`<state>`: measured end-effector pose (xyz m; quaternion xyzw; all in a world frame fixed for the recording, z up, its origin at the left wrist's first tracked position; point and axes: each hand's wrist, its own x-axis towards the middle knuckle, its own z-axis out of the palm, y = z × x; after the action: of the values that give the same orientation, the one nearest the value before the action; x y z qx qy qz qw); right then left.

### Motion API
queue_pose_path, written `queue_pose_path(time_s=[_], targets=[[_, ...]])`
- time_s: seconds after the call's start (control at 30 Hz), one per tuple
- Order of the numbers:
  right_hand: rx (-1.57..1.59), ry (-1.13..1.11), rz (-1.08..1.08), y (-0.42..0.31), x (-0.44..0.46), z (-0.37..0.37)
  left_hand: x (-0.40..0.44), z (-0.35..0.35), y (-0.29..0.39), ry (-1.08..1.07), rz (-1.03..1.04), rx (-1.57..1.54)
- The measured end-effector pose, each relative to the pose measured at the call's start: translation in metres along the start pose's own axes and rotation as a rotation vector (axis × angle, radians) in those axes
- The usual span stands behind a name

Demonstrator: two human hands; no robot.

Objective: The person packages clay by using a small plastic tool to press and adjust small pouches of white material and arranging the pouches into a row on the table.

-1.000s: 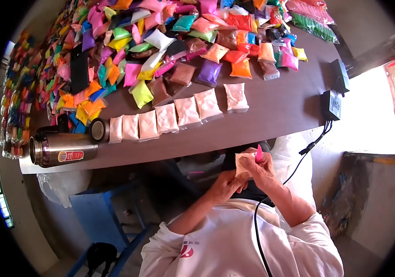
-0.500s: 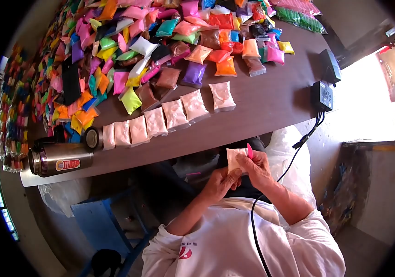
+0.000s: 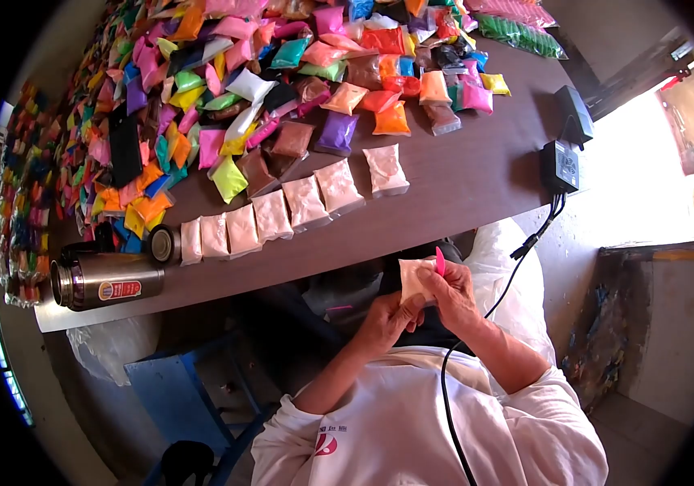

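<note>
Pale-pink, flat, roughly rectangular plastic packet (image 3: pixel 413 279): held in the air below the near edge of the dark brown tabletop (image 3: pixel 452 194), in front of the wearer's body.

Left hand (image 3: pixel 390 321): thumb and fingers clamped on the packet's lower edge. Right hand (image 3: pixel 454 295): thumb over the packet's right side, fingers curled behind; a bright-pink, pointed, flat piece (image 3: pixel 441 261) stands up out of this grip. Whether it touches the packet cannot be told. The hands are close together at the packet.

On the tabletop: slanting row of six pale-pink filled packets (image 3: pixel 271 215), side by side; a seventh pale-pink packet (image 3: pixel 386 170) lies just right of the row, apart from it. Beyond: large heap of small multicoloured plastic packets (image 3: pixel 290 53), with a black flat rectangular object (image 3: pixel 125 150) lying on its left part. Left of the row: round dark-rimmed lid (image 3: pixel 164 243), beside a silver metal flask (image 3: pixel 112 279) lying on its side, open mouth to the left. Far right: black box-shaped adapter (image 3: pixel 561 166) with black cables.
</note>
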<state>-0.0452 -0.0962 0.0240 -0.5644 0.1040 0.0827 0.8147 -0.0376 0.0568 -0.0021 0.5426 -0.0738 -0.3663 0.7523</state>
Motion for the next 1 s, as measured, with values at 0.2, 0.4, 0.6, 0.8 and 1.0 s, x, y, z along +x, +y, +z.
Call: queue_pose_path(time_s=[0.2,0.4,0.6,0.8,1.0], targets=[[0.040,0.132,-0.026,0.017,0.002,-0.006,0.001,0.004,0.006,0.013,-0.023,0.022],[-0.002,0.082,0.025,-0.002,0.000,0.001,0.001,0.001,-0.001,0.010,-0.005,0.016],[-0.077,0.091,0.034,-0.004,0.013,0.006,0.002,0.005,0.003,-0.025,-0.015,0.060],[-0.127,0.024,0.021,0.002,0.014,-0.004,0.001,0.003,-0.001,-0.067,-0.056,0.043],[0.025,0.068,0.050,0.003,0.011,-0.001,0.002,0.004,0.001,-0.022,-0.070,0.012]])
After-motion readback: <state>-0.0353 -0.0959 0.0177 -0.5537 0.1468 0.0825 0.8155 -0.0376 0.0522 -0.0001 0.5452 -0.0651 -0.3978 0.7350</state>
